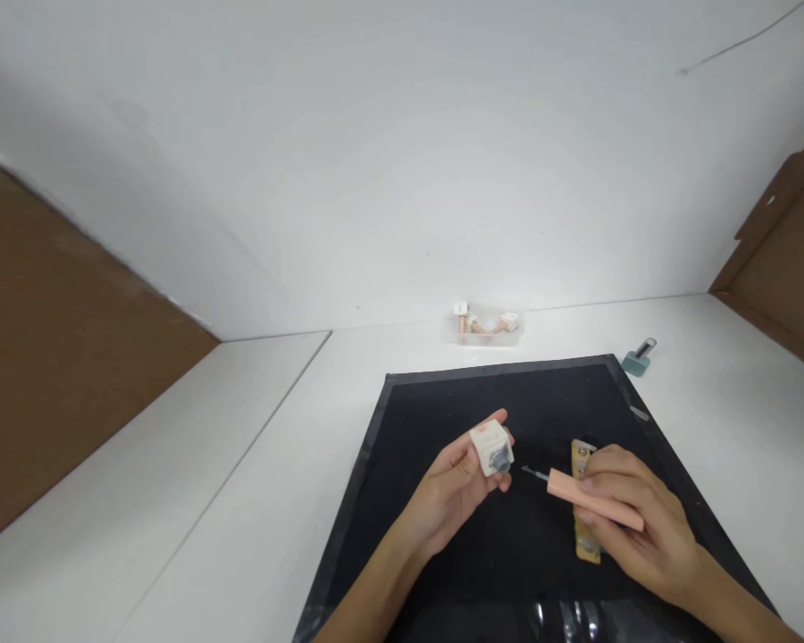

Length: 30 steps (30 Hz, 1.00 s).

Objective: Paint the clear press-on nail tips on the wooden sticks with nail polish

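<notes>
Over the black mat, my left hand (452, 496) grips a white block (489, 445) between thumb and fingers. A grey piece (501, 459) sits on the block's lower right side. My right hand (643, 513) is closed around the pink handle of a tool (593, 498). The tool's thin metal tip points left at the grey piece, with a small gap between them. Beneath my right hand, partly hidden by it, lies a yellow strip (588, 546) with round metallic parts on it.
A clear tray (473, 339) behind the black mat (442, 402) holds several white-headed pieces with pinkish stems. A teal and silver object (636, 363) lies beyond the mat's back right corner. Shiny metallic items (569, 621) show at the bottom edge. Brown panels stand at both sides.
</notes>
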Motion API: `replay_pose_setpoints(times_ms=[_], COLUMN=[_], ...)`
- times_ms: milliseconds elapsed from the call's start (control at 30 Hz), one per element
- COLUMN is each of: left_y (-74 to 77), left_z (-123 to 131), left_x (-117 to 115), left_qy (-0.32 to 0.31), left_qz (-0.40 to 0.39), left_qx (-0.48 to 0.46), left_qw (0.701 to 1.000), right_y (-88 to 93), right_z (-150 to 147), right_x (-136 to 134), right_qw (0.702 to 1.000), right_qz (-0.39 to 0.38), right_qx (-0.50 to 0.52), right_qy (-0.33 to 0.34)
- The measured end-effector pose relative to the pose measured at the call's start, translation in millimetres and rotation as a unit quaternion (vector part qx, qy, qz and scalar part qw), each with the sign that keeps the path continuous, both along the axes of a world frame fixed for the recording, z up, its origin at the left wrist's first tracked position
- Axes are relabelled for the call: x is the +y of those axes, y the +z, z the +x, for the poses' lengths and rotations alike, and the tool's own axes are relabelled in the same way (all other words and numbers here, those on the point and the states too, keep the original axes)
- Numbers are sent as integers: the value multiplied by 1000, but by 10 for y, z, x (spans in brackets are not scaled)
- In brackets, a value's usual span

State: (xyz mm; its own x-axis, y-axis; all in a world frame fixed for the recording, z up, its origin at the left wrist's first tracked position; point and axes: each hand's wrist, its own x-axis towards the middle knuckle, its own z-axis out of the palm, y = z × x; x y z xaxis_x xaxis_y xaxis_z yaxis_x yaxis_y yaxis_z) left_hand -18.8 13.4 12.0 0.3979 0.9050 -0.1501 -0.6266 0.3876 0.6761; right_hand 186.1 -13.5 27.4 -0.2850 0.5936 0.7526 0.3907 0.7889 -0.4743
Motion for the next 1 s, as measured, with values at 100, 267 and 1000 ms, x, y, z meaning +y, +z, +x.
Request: replay_pose_setpoints(times_ms=[100,267,1000], left_y=[7,37,-96], left_z=[11,24,76], left_x=[1,-6,-58], left_qy=[-8,-42,-128], left_qz=[-10,-40,-31], left_qx=[-20,-37,-26], left_qw=[1000,998,991], right_y=[6,27,34], right_z=[-3,-26,-45], right_x=[-1,2,17], right_qw=[1000,999,998], right_qz=[9,7,42], right_qx=[-7,-2,36], right_qy=[23,45,-10])
